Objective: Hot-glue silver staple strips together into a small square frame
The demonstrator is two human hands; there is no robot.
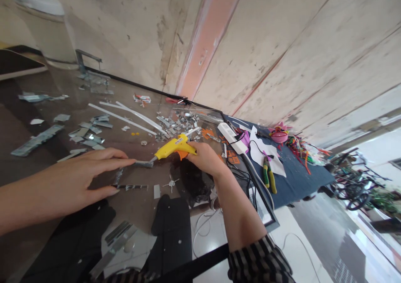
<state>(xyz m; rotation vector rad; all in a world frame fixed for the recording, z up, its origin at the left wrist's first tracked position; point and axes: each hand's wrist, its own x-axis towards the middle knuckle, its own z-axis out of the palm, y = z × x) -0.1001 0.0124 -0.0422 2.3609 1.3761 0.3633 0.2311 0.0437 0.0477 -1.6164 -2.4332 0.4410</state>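
Observation:
My right hand (205,159) is closed round the handle of a yellow hot glue gun (172,147), with a pale glue stick (192,131) out of its back end. The nozzle points down-left and meets the end of a small grey strip (144,164) on the glass tabletop. My left hand (94,172) reaches in from the left, index finger and thumb spread round a small frame of grey strips. Its index fingertip touches the upper strip; the thumb tip rests at the lower dark strip (134,187). A short grey piece (157,191) lies to the right.
Grey scraps (181,122) and white glue sticks (125,118) litter the glass table (125,145). At the right lie a white power strip (232,138), cables and green-yellow pliers (269,176) on dark cloth (291,182). A large clear container (46,28) stands back left, by the wall.

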